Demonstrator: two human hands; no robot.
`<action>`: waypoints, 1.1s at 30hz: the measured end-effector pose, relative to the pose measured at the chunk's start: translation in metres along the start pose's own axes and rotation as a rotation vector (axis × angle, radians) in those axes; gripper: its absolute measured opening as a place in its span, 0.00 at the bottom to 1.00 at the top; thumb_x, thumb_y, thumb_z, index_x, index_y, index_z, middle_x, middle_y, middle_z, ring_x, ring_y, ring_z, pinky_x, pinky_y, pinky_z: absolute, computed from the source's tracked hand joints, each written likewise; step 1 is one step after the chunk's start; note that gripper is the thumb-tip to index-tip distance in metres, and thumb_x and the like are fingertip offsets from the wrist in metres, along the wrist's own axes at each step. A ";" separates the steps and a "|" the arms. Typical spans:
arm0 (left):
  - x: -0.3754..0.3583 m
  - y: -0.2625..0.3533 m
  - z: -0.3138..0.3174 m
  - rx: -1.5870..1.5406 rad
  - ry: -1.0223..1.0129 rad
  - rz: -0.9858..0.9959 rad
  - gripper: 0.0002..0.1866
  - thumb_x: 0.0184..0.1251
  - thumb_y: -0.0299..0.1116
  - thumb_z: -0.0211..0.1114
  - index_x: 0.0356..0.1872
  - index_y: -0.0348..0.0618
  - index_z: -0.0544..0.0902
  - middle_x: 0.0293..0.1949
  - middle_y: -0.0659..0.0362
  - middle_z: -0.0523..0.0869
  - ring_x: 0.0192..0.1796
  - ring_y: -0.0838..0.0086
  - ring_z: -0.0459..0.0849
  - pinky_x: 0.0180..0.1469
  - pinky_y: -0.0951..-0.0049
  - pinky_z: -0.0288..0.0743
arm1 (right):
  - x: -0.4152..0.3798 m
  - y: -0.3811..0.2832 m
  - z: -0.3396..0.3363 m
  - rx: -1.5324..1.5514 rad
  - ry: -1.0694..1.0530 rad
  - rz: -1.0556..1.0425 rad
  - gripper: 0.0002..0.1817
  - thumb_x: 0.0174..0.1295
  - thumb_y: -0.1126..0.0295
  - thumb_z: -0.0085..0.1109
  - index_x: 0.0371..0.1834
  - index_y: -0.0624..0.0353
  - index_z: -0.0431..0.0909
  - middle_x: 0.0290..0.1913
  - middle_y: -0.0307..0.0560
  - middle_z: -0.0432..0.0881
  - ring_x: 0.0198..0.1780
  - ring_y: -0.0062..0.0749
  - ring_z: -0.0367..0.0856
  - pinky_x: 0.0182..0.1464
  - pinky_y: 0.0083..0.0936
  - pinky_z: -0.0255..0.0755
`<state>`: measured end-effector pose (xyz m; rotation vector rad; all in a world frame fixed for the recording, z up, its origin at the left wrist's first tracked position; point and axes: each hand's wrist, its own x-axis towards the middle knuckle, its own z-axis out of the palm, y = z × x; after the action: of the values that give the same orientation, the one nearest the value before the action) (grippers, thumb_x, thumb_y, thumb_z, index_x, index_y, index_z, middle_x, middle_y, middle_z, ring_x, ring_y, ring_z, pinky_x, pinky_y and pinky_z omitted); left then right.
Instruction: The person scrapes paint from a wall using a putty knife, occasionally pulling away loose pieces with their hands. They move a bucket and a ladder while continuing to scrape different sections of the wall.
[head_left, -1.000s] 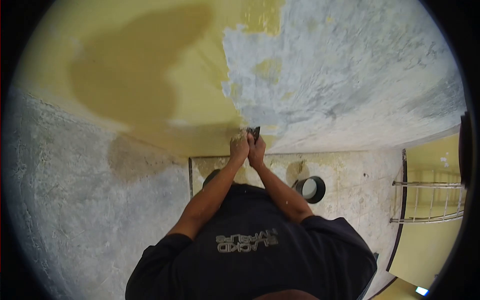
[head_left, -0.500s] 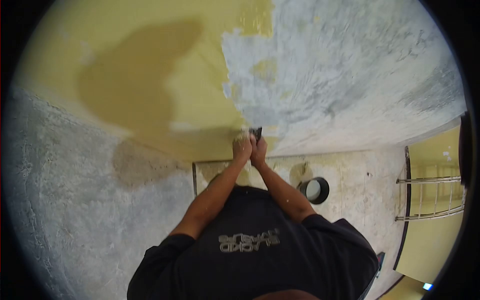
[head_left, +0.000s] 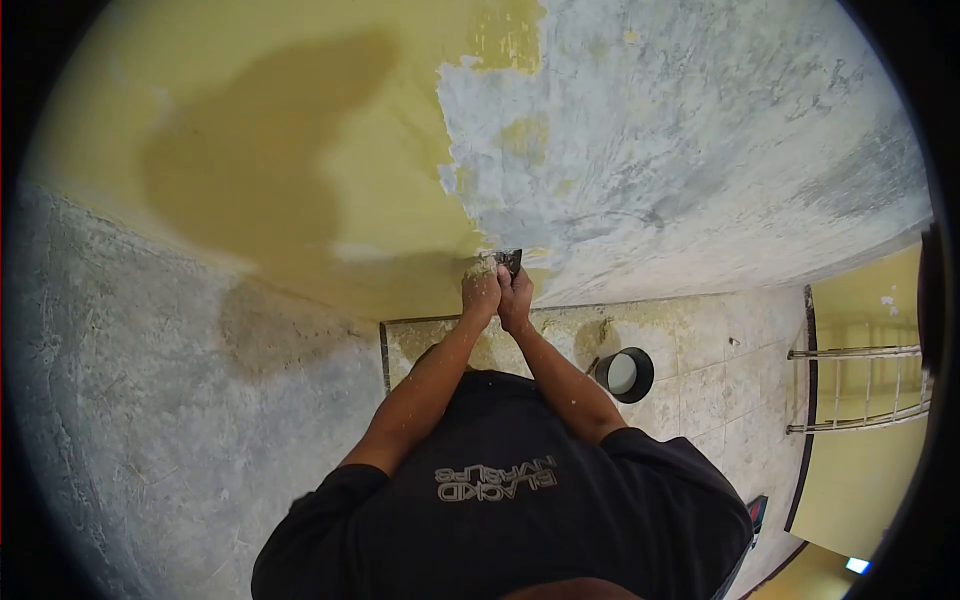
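Note:
Both of my hands are together at the lower part of the wall, close to the ragged border of the yellow paint [head_left: 400,180] and the bare grey-white surface [head_left: 640,150]. My left hand [head_left: 481,290], dusted with pale flakes, is closed against the tool. Beside it, my right hand [head_left: 515,298] is wrapped round the handle of a dark scraper [head_left: 510,262]. The scraper's blade points up at the wall by the paint edge. Small yellow patches stay on the grey-white area. The handle is mostly hidden by my fingers.
A black bucket [head_left: 625,375] with pale contents stands on the tiled floor [head_left: 705,400], right of my right forearm. Flakes lie along the wall's foot. A metal ladder [head_left: 868,391] is at the far right. A rough grey wall [head_left: 200,430] adjoins on the left.
The whole view has shifted slightly, so the bucket and ladder sit a little further left and up. Both hands keep their hold on the scraper, which has barely moved.

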<state>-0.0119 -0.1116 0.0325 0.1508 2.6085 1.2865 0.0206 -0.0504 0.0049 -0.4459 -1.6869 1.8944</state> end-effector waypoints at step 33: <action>-0.006 0.025 -0.018 0.175 -0.060 0.023 0.19 0.70 0.40 0.42 0.42 0.35 0.77 0.38 0.40 0.81 0.44 0.48 0.79 0.47 0.52 0.70 | -0.003 -0.020 0.000 -0.207 0.017 0.042 0.16 0.64 0.61 0.54 0.32 0.67 0.74 0.23 0.42 0.75 0.27 0.21 0.67 0.30 0.26 0.66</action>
<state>-0.0104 -0.1118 0.0640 0.2464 2.6721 1.0420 0.0272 -0.0510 0.0244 -0.5798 -1.8844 1.7467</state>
